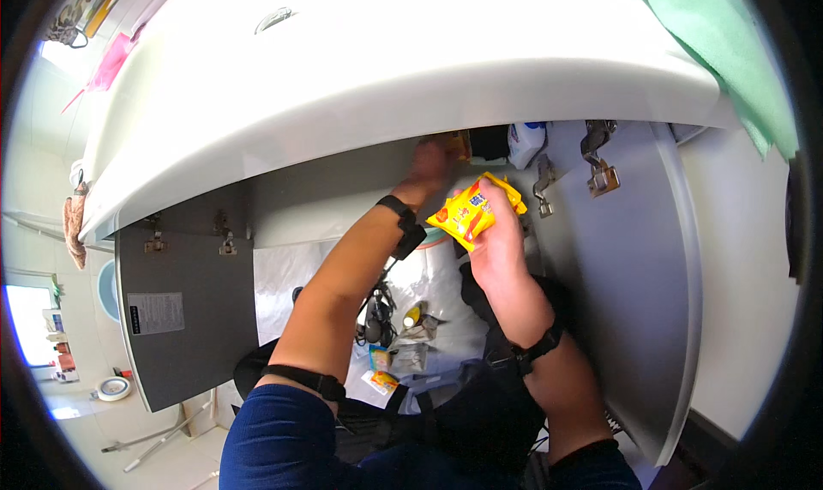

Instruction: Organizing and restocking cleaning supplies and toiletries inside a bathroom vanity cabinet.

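My right hand (498, 239) grips a yellow plastic packet (472, 210) with red and blue printing, its thumb across the front. Deep in the grey cabinet under the white washbasin (411, 46), my left hand (432, 162) is stretched out, blurred and in shadow. Beside its fingers stands an orange-yellow packet (461, 144); whether they touch it cannot be made out. To the right of that are a dark item (488, 144) and a white plastic bottle (527, 144) with a blue part, both partly hidden by the basin's edge.
Open cabinet doors stand at left (193, 355) and right (617, 284), with metal hinges (603, 178). Below my arms lie black cables (379, 316), a yellow-capped container (413, 316) and small packets (384, 381) on a silvery sheet. A green cloth (720, 33) drapes over the basin.
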`<action>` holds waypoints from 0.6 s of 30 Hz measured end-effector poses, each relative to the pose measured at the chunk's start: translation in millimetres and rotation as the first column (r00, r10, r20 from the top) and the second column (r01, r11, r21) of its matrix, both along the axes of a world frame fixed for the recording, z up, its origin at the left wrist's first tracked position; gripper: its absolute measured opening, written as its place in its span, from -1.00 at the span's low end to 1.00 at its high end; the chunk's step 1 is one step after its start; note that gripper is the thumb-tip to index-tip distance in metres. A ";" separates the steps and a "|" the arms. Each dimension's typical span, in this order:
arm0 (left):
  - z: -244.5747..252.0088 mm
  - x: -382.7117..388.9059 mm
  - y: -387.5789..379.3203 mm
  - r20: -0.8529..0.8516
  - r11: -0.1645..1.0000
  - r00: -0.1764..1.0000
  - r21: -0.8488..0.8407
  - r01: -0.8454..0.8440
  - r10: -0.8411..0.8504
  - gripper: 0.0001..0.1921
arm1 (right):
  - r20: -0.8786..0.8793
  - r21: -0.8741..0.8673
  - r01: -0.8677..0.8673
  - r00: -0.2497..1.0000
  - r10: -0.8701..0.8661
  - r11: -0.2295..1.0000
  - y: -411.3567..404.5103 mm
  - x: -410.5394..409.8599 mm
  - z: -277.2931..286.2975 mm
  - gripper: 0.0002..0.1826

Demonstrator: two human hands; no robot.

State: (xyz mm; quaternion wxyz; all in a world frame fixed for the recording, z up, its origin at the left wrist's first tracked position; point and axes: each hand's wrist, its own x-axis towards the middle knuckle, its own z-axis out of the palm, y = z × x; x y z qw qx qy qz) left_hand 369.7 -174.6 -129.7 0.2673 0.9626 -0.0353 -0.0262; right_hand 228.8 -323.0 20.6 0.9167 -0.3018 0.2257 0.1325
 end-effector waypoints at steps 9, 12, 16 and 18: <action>127.4 -100.5 43.3 -0.571 0.416 0.775 -0.795 -0.441 -0.270 -0.44 | 0.060 -0.041 -0.016 0.998 0.018 0.999 6.8 -0.5 4.0 -0.62; 143.6 -120.8 44.6 -0.523 0.467 0.770 -0.818 -0.335 -0.365 -0.53 | 0.077 -0.145 0.005 0.997 0.006 0.989 7.9 0.2 -1.0 -0.58; 148.3 -130.4 46.9 -0.498 0.429 0.753 -0.847 -0.315 -0.431 -0.60 | 0.131 -0.174 -0.013 0.991 0.036 0.985 8.9 1.3 -6.0 -0.59; 143.5 -131.3 51.4 -0.509 0.400 0.734 -0.849 -0.344 -0.449 -0.62 | 0.105 -0.175 -0.020 0.994 0.039 0.984 7.8 1.3 -8.5 -0.57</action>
